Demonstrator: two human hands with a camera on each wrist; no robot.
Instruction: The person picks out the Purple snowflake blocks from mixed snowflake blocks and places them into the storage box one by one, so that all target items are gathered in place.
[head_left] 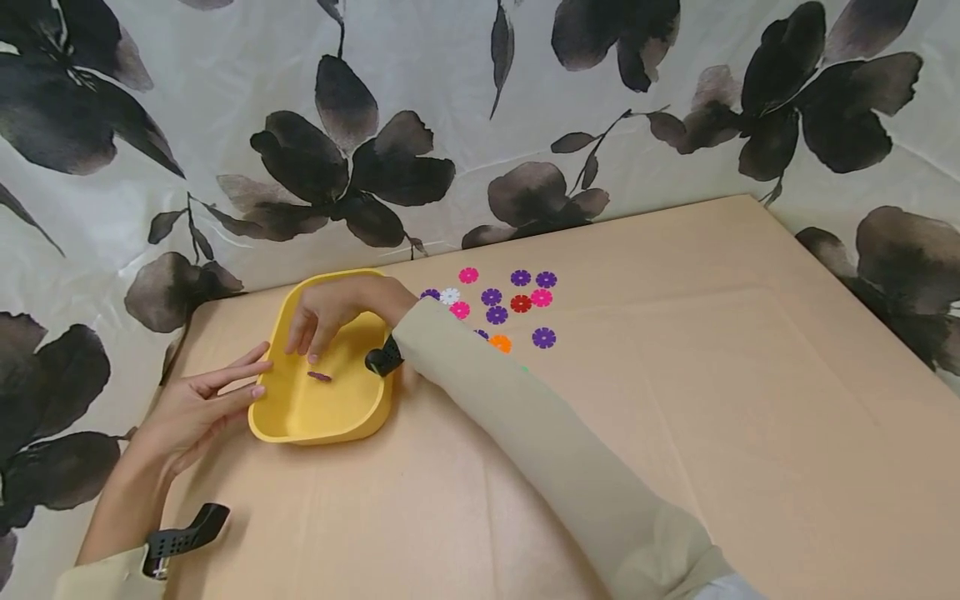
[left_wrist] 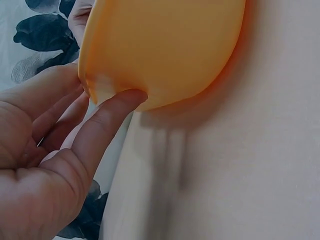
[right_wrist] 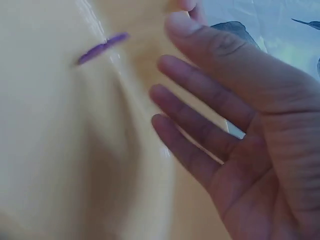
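Observation:
My left hand (head_left: 198, 412) holds the left side of a yellow tray (head_left: 322, 435), with the thumb against its outer wall and the index finger at the rim in the left wrist view. Over the inside of the tray hangs my right hand (head_left: 330, 315), its fingers apart and holding nothing. Just below those fingertips is a purple notched disc (head_left: 319, 377), seen nearly edge-on. The right wrist view shows the purple disc (right_wrist: 103, 48) slightly blurred and clear of the fingers.
Several flat notched discs lie on the brown-covered table (head_left: 712, 400) right of the tray, among them a purple disc (head_left: 544, 337), a red disc (head_left: 521, 303), a white disc (head_left: 449, 297) and an orange disc (head_left: 500, 343). My right sleeve covers part of that group. A floral cloth (head_left: 465, 133) hangs behind.

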